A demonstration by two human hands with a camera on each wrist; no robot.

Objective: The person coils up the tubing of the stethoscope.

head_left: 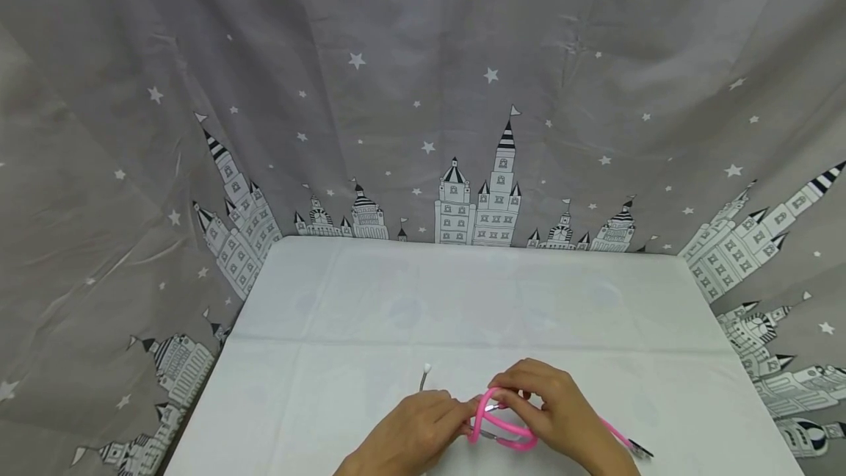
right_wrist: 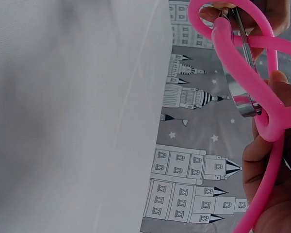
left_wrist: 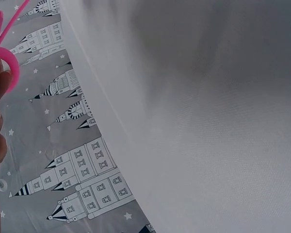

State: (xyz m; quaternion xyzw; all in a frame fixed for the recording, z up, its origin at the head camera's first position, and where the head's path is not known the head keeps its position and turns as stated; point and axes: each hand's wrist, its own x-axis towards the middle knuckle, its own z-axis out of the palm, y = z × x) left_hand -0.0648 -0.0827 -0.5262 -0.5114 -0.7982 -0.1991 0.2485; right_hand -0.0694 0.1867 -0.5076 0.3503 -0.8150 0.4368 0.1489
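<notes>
A stethoscope with bright pink tubing [head_left: 509,427] is held low over the white table, its tubing bent into loops between the two hands. On the left side, the left hand [head_left: 423,424] grips its metal part, and a grey ear tube with a white ear tip [head_left: 427,368] sticks up beyond the knuckles. From the right, the right hand [head_left: 548,406] pinches the pink loop between thumb and fingers. In the right wrist view the tubing crosses over a shiny metal strip [right_wrist: 242,99]. Past the right wrist, the tubing's end carries a black-and-metal piece [head_left: 640,449].
The white cloth-covered table [head_left: 370,300] shows fold creases and spreads behind the hands. A grey curtain [head_left: 396,35] printed with stars and castles hangs along the back and both sides, meeting the table's edges.
</notes>
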